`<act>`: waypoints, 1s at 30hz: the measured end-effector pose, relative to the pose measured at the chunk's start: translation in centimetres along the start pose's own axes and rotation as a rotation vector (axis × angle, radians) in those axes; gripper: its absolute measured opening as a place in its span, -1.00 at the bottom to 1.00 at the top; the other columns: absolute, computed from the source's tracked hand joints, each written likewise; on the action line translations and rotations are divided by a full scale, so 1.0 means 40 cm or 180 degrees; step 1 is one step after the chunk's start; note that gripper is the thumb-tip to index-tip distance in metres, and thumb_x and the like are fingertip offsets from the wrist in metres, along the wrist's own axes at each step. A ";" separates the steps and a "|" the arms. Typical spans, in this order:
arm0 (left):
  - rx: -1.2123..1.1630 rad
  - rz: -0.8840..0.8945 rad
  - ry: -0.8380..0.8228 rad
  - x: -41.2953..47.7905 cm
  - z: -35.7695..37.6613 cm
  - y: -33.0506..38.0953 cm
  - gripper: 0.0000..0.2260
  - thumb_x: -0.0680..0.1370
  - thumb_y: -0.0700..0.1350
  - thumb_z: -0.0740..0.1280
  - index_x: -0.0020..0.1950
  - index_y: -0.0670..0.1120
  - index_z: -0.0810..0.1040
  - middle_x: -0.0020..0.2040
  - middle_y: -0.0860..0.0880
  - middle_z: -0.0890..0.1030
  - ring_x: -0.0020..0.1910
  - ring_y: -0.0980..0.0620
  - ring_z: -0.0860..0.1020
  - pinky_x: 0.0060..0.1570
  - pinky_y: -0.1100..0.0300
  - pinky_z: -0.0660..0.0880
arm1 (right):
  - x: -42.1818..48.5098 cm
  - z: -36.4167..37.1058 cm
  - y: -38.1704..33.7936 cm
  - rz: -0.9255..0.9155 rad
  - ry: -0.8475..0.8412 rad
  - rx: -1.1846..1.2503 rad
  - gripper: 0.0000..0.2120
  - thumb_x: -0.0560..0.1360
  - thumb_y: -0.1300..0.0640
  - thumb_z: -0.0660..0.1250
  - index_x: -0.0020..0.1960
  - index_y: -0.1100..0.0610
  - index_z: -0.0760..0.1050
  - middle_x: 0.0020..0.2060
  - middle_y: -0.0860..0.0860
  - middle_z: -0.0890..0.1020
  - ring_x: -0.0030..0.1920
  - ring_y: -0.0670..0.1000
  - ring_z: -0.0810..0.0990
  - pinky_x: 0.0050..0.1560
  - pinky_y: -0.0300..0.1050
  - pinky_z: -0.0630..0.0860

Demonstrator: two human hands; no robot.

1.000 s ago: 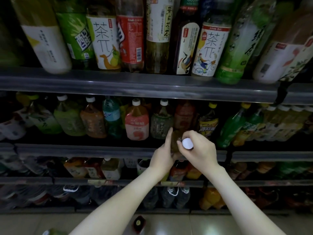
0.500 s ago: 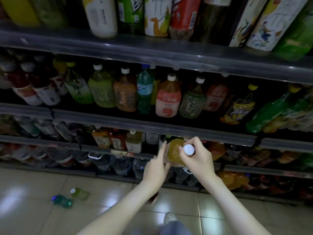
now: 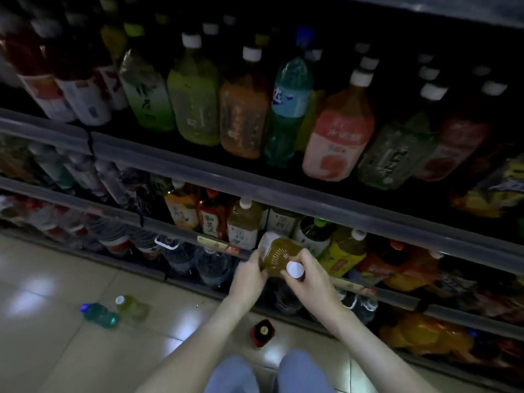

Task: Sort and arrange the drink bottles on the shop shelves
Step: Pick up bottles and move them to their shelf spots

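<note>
Amber bottle (image 3: 279, 252) | left hand (image 3: 249, 275) grips body, right hand (image 3: 312, 276) grips neck | lettering unreadable

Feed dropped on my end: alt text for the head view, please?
The left hand and right hand hold an amber bottle, white cap toward the camera, before a low shelf of drinks. A teal bottle, a yellow bottle and a red bottle are on the floor.
</note>
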State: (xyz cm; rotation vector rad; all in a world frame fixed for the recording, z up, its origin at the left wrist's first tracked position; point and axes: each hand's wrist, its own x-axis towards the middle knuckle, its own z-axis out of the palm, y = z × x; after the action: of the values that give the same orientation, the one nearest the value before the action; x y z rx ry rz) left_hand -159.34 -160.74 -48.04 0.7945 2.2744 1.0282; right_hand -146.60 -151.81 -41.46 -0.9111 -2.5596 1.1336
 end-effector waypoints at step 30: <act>-0.0537 -0.0312 -0.1642 -0.194 -0.260 0.123 -0.41 0.24 0.14 0.60 0.23 0.13 0.52 0.10 0.21 0.62 0.09 0.23 0.57 0.16 0.19 0.51 | -0.056 -0.163 -0.227 0.1093 -0.0281 0.0437 -0.76 0.53 0.00 0.32 -0.04 0.17 0.39 -0.31 0.04 0.49 -0.46 -0.03 0.40 -0.59 -0.24 0.25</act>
State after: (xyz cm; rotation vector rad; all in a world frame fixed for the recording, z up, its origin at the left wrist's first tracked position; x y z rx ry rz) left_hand -159.31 -168.47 -36.50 0.7636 1.7474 0.8391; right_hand -146.33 -153.92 -30.26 -1.3278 -2.4131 1.4497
